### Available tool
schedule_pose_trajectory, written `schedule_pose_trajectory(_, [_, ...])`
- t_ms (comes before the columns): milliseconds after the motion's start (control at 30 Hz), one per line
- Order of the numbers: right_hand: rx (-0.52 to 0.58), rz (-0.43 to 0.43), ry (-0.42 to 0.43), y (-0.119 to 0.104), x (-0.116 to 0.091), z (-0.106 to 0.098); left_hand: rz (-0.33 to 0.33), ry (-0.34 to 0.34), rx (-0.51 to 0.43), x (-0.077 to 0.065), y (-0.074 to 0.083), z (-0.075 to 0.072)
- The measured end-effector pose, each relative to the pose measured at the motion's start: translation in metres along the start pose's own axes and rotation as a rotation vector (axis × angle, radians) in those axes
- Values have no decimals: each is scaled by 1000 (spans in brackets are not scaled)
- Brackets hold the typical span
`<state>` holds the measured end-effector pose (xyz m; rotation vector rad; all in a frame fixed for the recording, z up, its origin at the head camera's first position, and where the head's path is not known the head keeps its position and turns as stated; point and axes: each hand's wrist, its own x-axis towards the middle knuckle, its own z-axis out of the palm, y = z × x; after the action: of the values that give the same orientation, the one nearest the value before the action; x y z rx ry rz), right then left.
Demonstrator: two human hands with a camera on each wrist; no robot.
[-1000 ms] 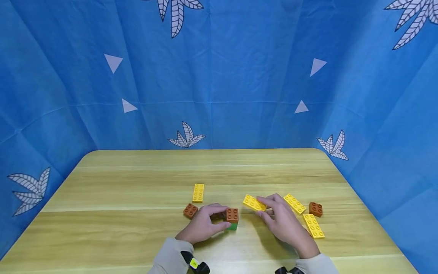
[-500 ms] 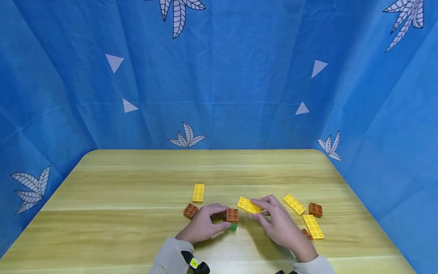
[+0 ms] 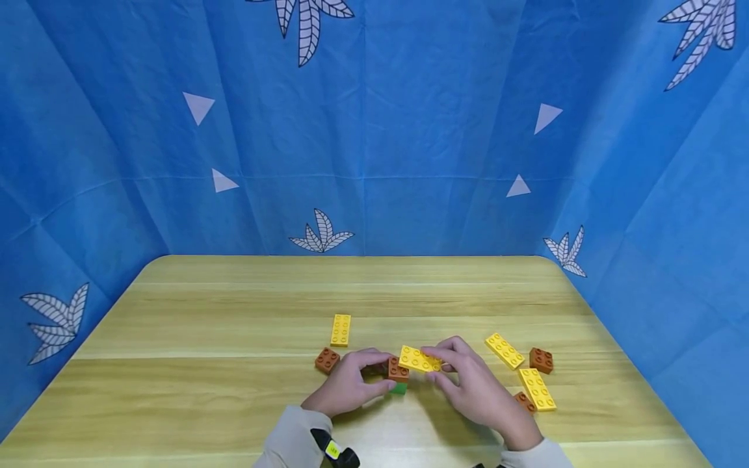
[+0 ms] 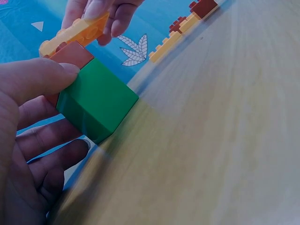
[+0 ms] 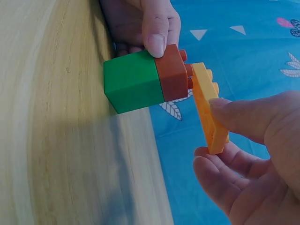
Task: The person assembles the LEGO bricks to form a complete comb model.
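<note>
My left hand [image 3: 351, 383] grips a small stack on the table: a brown brick [image 3: 398, 370] on top of a green block [image 4: 98, 101]. In the left wrist view its thumb presses the side of the brown brick near the seam. My right hand [image 3: 471, 383] pinches one end of a flat yellow brick [image 3: 417, 359] between thumb and fingers. The yellow brick's free end hangs over the brown brick's studs. In the right wrist view the yellow brick [image 5: 206, 103] is tilted, its near edge at the studs; whether it touches them I cannot tell.
Left of the stack lie a yellow brick [image 3: 341, 330] and a brown brick [image 3: 327, 360]. To the right are two yellow bricks [image 3: 504, 351] and two brown bricks [image 3: 541, 360], one partly behind my right hand's wrist. A blue patterned cloth [image 3: 363, 130] stands behind the wooden table [image 3: 234, 305].
My right hand has moved left with the yellow brick, bringing its end over the brown brick. My left hand and the stack have stayed in place.
</note>
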<state>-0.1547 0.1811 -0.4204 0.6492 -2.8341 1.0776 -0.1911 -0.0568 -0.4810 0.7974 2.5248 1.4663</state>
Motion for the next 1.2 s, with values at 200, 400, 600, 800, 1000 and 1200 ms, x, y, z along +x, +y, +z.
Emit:
schedule_pose_trajectory(200, [-13,-23,-26,-2,1,0,8,-4,-12,0,0,0])
schedule_pose_trajectory(400, [-13,-45,-36,-3,3,1,15,-11,-31,1,-1,0])
schedule_pose_trajectory(600, [-22,-49,-60,-6,4,1,-7,-18,-50,1,0,0])
schedule_pose_trajectory(800, [-41,-59,-60,-8,5,2,3,-16,-45,1,0,0])
schedule_pose_trajectory(1000, [-53,-57,-62,-10,7,4,23,-13,-45,1,-2,1])
schedule_pose_trajectory(1200, [-64,-60,-69,-11,8,3,31,-11,-43,1,-4,0])
